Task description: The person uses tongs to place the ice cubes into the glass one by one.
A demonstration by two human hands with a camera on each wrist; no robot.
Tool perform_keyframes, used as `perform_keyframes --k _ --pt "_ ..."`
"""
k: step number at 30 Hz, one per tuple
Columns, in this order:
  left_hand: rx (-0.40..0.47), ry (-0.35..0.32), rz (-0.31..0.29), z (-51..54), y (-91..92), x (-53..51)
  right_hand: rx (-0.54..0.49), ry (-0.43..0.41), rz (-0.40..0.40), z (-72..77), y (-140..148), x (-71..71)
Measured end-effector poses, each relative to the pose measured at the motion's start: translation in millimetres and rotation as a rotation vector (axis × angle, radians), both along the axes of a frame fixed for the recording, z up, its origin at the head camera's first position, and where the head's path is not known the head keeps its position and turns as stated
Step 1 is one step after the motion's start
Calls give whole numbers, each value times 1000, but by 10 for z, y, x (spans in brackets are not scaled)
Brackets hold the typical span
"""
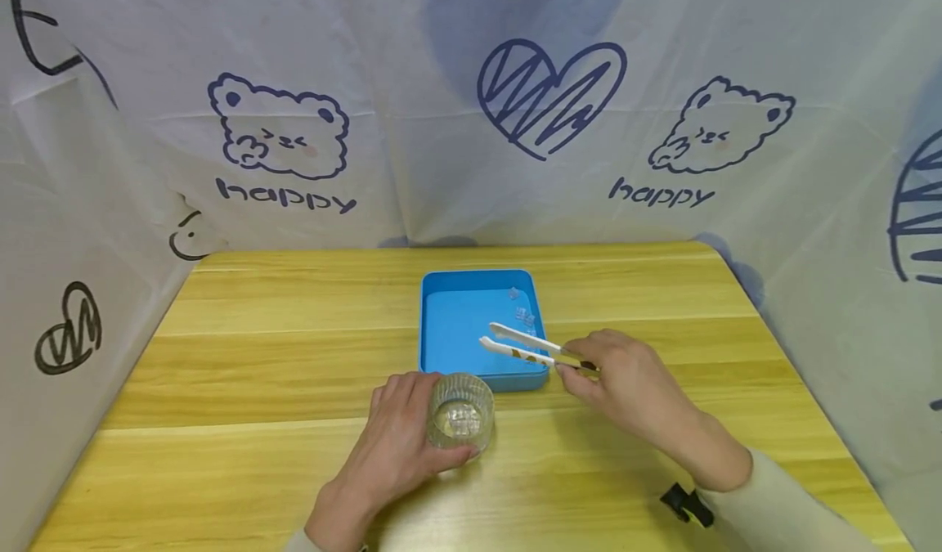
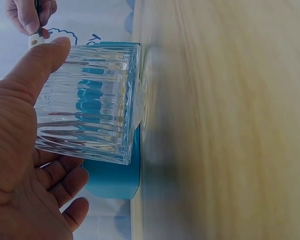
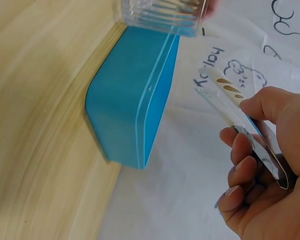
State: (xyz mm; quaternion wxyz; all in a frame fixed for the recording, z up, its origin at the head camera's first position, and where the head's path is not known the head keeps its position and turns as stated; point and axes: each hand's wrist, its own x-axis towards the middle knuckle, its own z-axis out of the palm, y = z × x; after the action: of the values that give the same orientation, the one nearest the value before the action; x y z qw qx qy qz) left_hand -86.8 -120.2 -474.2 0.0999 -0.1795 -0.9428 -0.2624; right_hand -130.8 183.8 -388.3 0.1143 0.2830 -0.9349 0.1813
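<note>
My left hand (image 1: pixel 397 433) grips a clear ribbed glass (image 1: pixel 462 411) by its side, just in front of the blue tray (image 1: pixel 456 323). Whether the glass base touches the table cannot be made out. From the right, my right hand (image 1: pixel 643 384) pinches a pair of white-tipped tongs (image 1: pixel 517 353) with a brown leaf-like pattern. Their tips stand apart over the tray, with nothing seen between them. Several small clear pieces (image 1: pixel 524 316) lie along the tray's right side, some partly behind the tongs. In the right wrist view, the tray's outer wall (image 3: pixel 120 100) stands below the tongs.
Both hands work over a wood-grain table (image 1: pixel 280 356). White cloth (image 1: pixel 427 159) with drawn hearts, bear faces and lettering hangs behind and at both sides. A black strap (image 1: pixel 688 504) sits by the right sleeve (image 1: pixel 780 503).
</note>
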Motion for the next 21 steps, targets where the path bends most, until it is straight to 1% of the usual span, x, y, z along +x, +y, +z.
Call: perform_keyframes --k 4,7,12,21 --pt "4 -10 -2 1 -2 3 -9 -26 -31 -34 17 -55" --pt "0 -6 1 4 -1 9 -9 -37 -44 -59 28 -103" --pt "-2 7 11 -1 4 11 -6 -44 -61 -116 51 -172" --pt "0 1 19 -10 4 10 -13 -56 -80 -189 77 -256"
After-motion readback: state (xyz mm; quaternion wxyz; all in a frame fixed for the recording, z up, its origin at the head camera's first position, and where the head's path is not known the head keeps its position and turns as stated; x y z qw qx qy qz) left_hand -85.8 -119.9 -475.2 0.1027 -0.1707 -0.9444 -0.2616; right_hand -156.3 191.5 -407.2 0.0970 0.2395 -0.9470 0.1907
